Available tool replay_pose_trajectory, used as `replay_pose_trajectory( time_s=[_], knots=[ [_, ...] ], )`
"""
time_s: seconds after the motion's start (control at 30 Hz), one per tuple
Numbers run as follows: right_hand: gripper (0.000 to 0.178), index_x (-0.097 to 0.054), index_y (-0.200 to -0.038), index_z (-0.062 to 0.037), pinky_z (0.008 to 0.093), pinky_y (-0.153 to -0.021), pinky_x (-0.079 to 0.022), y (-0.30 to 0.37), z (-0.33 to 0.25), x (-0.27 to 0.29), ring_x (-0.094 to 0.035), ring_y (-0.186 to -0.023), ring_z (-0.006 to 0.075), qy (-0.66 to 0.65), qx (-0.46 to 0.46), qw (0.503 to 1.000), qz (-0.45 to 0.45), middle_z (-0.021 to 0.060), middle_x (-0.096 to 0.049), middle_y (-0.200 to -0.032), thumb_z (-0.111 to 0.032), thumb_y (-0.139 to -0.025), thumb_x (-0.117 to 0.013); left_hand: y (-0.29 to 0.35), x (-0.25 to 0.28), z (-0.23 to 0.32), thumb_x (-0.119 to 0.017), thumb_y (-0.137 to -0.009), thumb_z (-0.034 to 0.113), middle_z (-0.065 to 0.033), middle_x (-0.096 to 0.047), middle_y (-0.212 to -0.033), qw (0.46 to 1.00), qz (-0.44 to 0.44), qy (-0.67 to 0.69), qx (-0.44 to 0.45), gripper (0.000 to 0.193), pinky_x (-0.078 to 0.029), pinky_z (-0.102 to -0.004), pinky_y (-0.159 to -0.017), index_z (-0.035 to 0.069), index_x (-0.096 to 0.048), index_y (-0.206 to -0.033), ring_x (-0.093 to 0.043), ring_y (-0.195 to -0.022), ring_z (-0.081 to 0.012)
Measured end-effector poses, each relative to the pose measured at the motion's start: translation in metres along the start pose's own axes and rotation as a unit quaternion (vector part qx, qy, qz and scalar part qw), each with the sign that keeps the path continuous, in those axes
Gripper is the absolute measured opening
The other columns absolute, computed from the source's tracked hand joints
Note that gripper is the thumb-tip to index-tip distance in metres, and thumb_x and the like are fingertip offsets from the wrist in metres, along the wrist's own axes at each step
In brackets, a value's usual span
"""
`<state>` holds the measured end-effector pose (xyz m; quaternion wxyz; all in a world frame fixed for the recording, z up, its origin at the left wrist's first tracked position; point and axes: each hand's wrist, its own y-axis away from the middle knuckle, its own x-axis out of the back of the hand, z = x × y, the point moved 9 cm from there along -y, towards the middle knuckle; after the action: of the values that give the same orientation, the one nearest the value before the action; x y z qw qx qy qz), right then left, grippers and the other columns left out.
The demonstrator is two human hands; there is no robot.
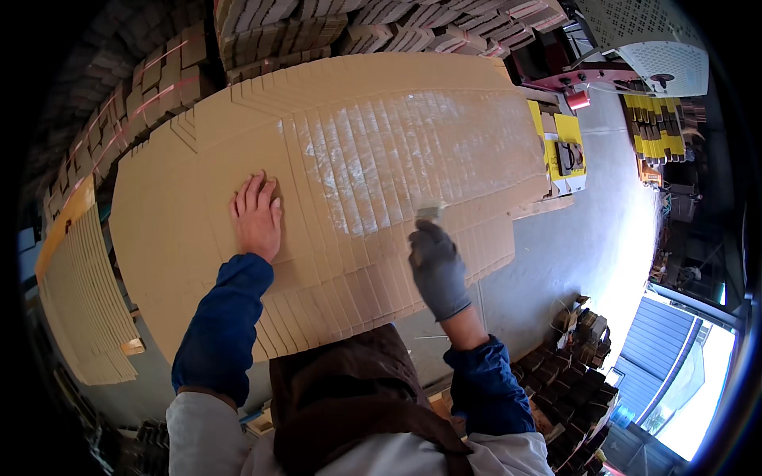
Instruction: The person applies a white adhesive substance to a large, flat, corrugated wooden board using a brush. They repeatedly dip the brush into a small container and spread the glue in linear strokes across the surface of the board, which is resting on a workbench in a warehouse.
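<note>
In front of me lies a fanned stack of flat brown cardboard sheets (206,222), their edges overlapping like shingles. A whitish, shiny coating (357,163) covers a broad band across their middle and right part. My left hand (258,216) is bare and rests flat on the cardboard left of the coating, fingers stretched out. In a grey glove, my right hand (439,268) is closed around a brush whose pale head (429,210) is at the coating's near edge. Its handle is mostly hidden in the glove, and blur hides whether the bristles touch the sheets.
Bundled cardboard stacks (278,40) stand along the far side. Another fanned cardboard pile (83,293) lies at the left. Yellow printed cartons (567,139) sit past the right end, below a machine with a perforated panel (635,28). Dark stacked pieces (563,389) are at lower right.
</note>
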<state>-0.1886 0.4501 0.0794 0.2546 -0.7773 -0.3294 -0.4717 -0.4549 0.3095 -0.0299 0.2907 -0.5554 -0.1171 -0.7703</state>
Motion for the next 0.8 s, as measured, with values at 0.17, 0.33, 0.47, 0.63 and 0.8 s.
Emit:
replay_pose_trajectory(
  time_s=[0.17, 0.33, 0.47, 0.63, 0.8],
  knots=[
    [0.017, -0.064, -0.100, -0.0076, 0.0439, -0.077, -0.056, 0.005, 0.033, -0.012, -0.065, -0.092, 0.0358, 0.025, 0.000, 1.000, 0.009, 0.0146, -0.063, -0.118, -0.008, -0.083, -0.062, 0.000, -0.002, 0.000, -0.052, -0.099, 0.019, -0.0067, -0.044, -0.150, 1.000, 0.000, 0.003, -0.001, 0.037, -0.023, -0.0504, -0.116, 0.013, -0.052, -0.136, -0.036, -0.141, -0.0305],
    [0.017, -0.065, -0.100, -0.0107, 0.0459, -0.082, -0.055, 0.006, 0.007, -0.004, -0.065, -0.098, 0.0324, 0.002, 0.015, 0.999, -0.032, 0.0102, -0.064, -0.118, -0.008, -0.083, -0.062, 0.000, -0.002, 0.001, -0.051, -0.099, 0.017, -0.0076, -0.044, -0.150, 1.000, 0.004, 0.006, -0.006, 0.037, -0.023, -0.0504, -0.116, 0.012, -0.052, -0.135, -0.036, -0.140, -0.0316],
    [0.016, -0.064, -0.099, -0.0076, 0.0456, -0.084, -0.055, -0.004, 0.100, 0.003, -0.064, -0.097, 0.0368, 0.035, -0.088, 0.995, -0.029, 0.0141, -0.063, -0.120, -0.006, -0.083, -0.062, 0.000, -0.001, 0.000, -0.050, -0.099, 0.016, -0.0089, -0.044, -0.149, 1.000, -0.002, 0.007, -0.004, 0.036, -0.023, -0.0497, -0.116, 0.010, -0.053, -0.135, -0.036, -0.140, -0.0326],
    [0.018, -0.064, -0.100, -0.0073, 0.0457, -0.082, -0.055, -0.004, 0.049, 0.012, -0.064, -0.097, 0.0362, 0.016, -0.001, 1.000, -0.027, 0.0135, -0.063, -0.117, -0.004, -0.082, -0.063, -0.001, 0.001, 0.003, -0.049, -0.099, 0.013, -0.0113, -0.045, -0.148, 1.000, 0.006, 0.006, -0.011, 0.035, -0.025, -0.0477, -0.116, 0.008, -0.053, -0.134, -0.037, -0.139, -0.0342],
    [0.020, -0.063, -0.098, -0.0111, 0.0442, -0.084, -0.054, -0.014, 0.118, 0.030, -0.064, -0.100, 0.0345, 0.072, -0.120, 0.990, -0.009, 0.0116, -0.065, -0.115, -0.005, -0.079, -0.067, -0.001, 0.002, 0.005, -0.049, -0.099, 0.013, -0.0116, -0.045, -0.148, 1.000, 0.000, -0.008, -0.009, 0.036, -0.026, -0.0478, -0.116, 0.008, -0.053, -0.134, -0.038, -0.138, -0.0347]
  ],
)
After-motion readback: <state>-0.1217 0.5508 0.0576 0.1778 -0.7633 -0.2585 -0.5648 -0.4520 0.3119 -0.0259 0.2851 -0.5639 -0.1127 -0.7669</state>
